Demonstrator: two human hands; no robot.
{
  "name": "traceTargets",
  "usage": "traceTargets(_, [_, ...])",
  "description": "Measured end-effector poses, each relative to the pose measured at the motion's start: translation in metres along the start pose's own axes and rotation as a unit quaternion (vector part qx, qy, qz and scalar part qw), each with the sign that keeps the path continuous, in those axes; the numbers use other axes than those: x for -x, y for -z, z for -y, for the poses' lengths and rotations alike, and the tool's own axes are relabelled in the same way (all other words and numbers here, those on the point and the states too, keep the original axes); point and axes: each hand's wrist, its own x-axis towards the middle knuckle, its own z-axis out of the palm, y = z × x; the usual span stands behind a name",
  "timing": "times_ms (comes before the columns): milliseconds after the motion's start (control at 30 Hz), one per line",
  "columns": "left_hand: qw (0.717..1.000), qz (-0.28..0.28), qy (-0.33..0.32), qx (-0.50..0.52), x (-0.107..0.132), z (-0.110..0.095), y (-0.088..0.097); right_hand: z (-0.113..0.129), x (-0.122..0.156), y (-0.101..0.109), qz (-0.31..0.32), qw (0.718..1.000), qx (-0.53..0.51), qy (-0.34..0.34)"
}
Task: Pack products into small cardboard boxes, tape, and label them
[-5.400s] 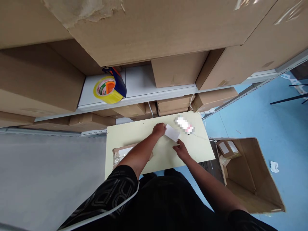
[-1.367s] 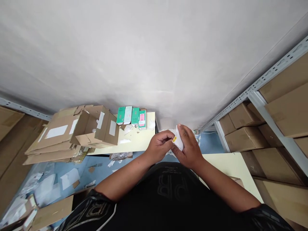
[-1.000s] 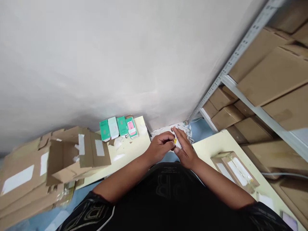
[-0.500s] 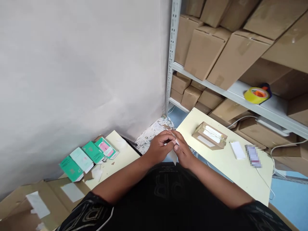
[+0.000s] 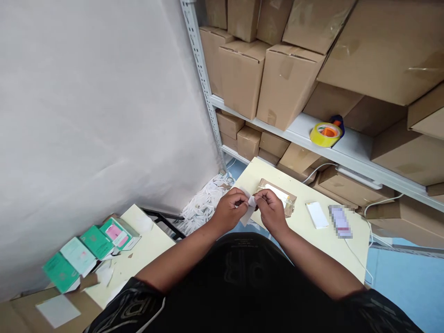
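Both of my hands meet in front of my chest around a small white paper slip (image 5: 249, 209). My left hand (image 5: 231, 209) pinches its left edge with closed fingers. My right hand (image 5: 270, 210) pinches the right side, fingers curled. The slip hangs down between them, over the gap between two pale yellow tables. A flat brown taped parcel (image 5: 279, 196) lies on the right table (image 5: 305, 231) just beyond my right hand. A white card (image 5: 317, 215) and a blurred phone (image 5: 340, 221) lie further right on that table.
A heap of white paper strips (image 5: 203, 206) covers the floor in the corner. Green boxes (image 5: 92, 247) sit on the left table (image 5: 145, 243). Metal shelving (image 5: 340, 150) holds cardboard boxes (image 5: 286, 78) and a yellow tape roll (image 5: 324, 134). A grey wall is at left.
My view swung from the shelf and table round to the left table and back to the right. My hands took the white slip from the table and now pull at it, slightly further apart.
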Motion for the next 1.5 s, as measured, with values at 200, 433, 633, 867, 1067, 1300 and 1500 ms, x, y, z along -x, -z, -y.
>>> traceTargets(200, [1.000, -0.007, 0.025, 0.009, -0.020, 0.013, -0.026, 0.001, -0.018, 0.043, -0.047, 0.998, -0.038, -0.024])
traceTargets(433, [0.990, -0.042, 0.128, 0.053, -0.040, 0.042, -0.002, -0.003, -0.036, 0.061, -0.126, 0.990, -0.064, -0.022])
traceTargets(633, [0.977, -0.048, 0.206, 0.040, -0.059, 0.073, 0.051, 0.001, -0.051, 0.058, -0.198, 0.978, -0.061, 0.010])
traceTargets(867, [0.963, -0.036, 0.268, 0.012, -0.075, 0.125, 0.110, 0.005, -0.052, 0.021, -0.237, 0.969, -0.061, 0.022])
traceTargets(1067, [0.954, -0.039, 0.287, -0.074, -0.086, 0.197, 0.169, 0.007, -0.049, -0.003, -0.266, 0.962, -0.062, 0.023])
traceTargets(1300, [0.863, 0.090, 0.311, -0.388, -0.109, 0.270, 0.227, 0.003, -0.042, -0.007, -0.282, 0.958, -0.052, 0.015])
traceTargets(1500, [0.814, 0.102, 0.259, -0.510, -0.127, 0.272, 0.228, 0.002, -0.032, 0.000, -0.265, 0.962, -0.056, 0.006])
